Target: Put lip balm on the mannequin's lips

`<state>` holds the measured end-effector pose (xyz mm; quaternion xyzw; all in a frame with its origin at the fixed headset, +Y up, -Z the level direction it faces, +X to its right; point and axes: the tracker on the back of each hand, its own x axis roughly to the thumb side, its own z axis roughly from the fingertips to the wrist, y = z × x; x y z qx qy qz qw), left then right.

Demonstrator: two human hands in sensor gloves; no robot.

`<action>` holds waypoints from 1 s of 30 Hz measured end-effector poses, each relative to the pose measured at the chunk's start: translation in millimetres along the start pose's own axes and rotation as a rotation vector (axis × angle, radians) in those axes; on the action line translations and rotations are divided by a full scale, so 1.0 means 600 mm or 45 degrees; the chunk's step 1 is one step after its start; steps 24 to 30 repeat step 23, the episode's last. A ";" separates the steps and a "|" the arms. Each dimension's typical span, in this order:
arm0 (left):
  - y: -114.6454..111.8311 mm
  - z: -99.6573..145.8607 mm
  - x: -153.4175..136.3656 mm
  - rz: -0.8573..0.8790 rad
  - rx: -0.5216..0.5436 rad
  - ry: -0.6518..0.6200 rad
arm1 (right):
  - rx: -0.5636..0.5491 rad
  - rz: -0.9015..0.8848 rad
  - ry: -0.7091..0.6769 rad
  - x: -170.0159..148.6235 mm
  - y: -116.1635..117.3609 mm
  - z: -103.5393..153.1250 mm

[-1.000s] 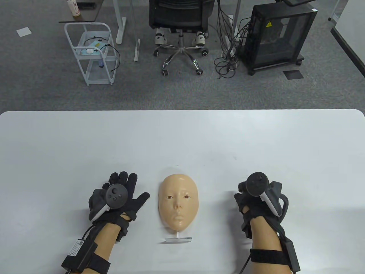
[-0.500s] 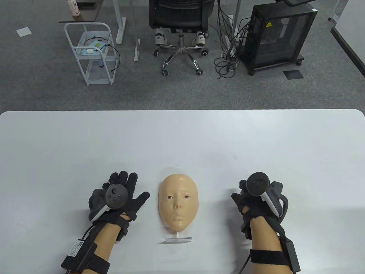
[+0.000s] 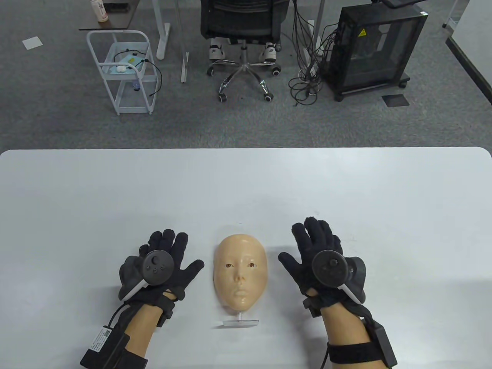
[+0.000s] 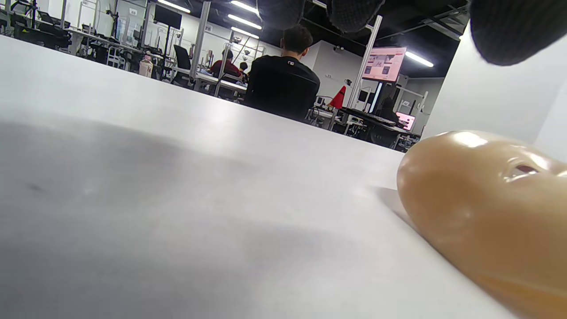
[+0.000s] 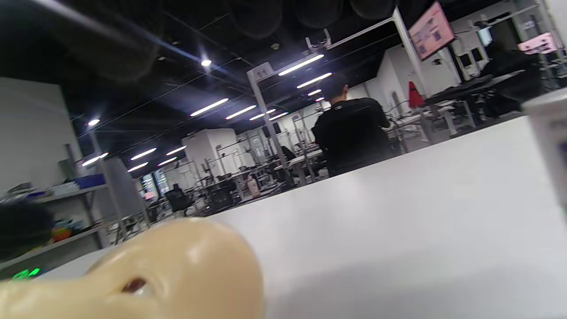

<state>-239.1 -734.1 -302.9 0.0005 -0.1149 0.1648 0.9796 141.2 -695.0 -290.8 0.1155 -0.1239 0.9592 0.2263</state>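
Mannequin face (image 3: 240,276), smooth glossy oval, matte table (image 3: 246,184)

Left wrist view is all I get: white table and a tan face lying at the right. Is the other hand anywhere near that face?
Observer: Yes. The table view shows the right hand spread open, palm down, just right of the mannequin face and apart from it.
Operator: And the hand carrying my camera?
Observer: The left hand is also open, palm down, over the table to the left of the face, not touching it.
Operator: Can you see any lip balm?
Observer: Not clearly. The right wrist view shows a blurred white object at its right edge, too unclear to name.
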 end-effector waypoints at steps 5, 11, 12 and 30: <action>-0.003 -0.003 -0.004 0.017 -0.008 0.005 | 0.097 0.040 -0.035 0.012 0.024 -0.004; -0.004 -0.005 -0.001 0.013 0.002 -0.015 | 0.139 0.067 -0.072 0.024 0.041 -0.007; -0.004 -0.005 0.000 0.013 0.002 -0.019 | 0.145 0.066 -0.074 0.025 0.042 -0.007; -0.005 -0.004 0.004 0.023 -0.001 -0.032 | 0.163 0.070 -0.063 0.025 0.045 -0.006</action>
